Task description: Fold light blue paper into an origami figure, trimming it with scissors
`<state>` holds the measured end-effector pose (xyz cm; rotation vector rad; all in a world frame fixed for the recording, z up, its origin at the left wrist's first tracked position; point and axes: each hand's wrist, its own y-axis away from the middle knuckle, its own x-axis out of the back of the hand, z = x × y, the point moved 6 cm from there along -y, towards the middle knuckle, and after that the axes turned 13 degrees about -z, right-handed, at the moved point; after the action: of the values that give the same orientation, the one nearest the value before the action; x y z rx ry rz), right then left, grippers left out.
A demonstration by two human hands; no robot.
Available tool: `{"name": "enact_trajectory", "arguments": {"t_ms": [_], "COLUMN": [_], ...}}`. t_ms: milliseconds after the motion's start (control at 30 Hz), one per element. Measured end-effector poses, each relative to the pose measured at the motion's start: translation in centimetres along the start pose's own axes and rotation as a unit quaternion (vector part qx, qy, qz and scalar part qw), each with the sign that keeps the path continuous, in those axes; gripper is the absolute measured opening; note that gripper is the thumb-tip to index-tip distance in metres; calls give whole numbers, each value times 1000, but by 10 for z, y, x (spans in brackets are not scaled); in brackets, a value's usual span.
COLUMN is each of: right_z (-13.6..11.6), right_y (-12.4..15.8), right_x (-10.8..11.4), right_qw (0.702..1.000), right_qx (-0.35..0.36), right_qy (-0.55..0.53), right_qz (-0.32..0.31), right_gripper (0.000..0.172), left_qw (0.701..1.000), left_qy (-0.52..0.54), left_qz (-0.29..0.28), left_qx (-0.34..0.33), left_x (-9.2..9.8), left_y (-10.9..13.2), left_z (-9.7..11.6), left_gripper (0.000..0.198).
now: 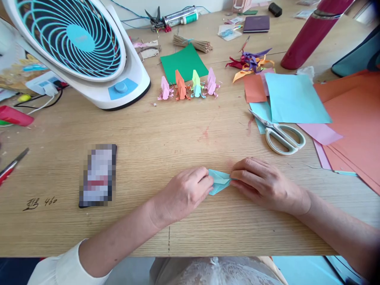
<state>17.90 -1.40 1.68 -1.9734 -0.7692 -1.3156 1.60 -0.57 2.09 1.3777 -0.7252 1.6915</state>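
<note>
Between my two hands is a small piece of light blue folded paper (pixel 219 183), with creases and a raised flap along its middle. My left hand (pixel 190 190) pinches its left end, and the fingers cover that part. At the pointed right end, my right hand (pixel 261 184) grips the paper with thumb and fingertips. Both hands rest low over the wooden table (pixel 142 158), near its front edge. Scissors (pixel 282 136) with white handles lie beyond my right hand, on the table beside light blue paper sheets (pixel 297 99).
Several folded paper frogs (pixel 180 86) stand in a row in front of a green sheet (pixel 184 63). A white fan (pixel 124 79) stands at the back left, and a phone (pixel 97 176) lies at the left. Orange sheets (pixel 353 118) and a dark red bottle (pixel 311 35) are at the right.
</note>
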Motion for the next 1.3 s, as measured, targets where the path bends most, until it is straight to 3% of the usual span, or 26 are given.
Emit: {"name": "enact_trajectory", "arguments": {"t_ms": [333,600,1300], "right_z": [-5,-5,-10], "right_y": [-7,-12,-15], "right_x": [-5,-7,-12], "right_qw": [998,998,993], "right_qx": [-4,-8,-62], "right_qy": [-44,-43,-71], "right_qz": [-34,-36,-78], "right_gripper": [15,9,12], "left_qw": [998,990,970], "left_qy": [64,134,233], "left_qz": [-3,33,49], "left_qx": [8,13,46], "left_x": [-5,-11,-16], "left_y": [-11,-11,-7], "left_z": [-4,-8,-11], "left_gripper": [21,15,8]}}
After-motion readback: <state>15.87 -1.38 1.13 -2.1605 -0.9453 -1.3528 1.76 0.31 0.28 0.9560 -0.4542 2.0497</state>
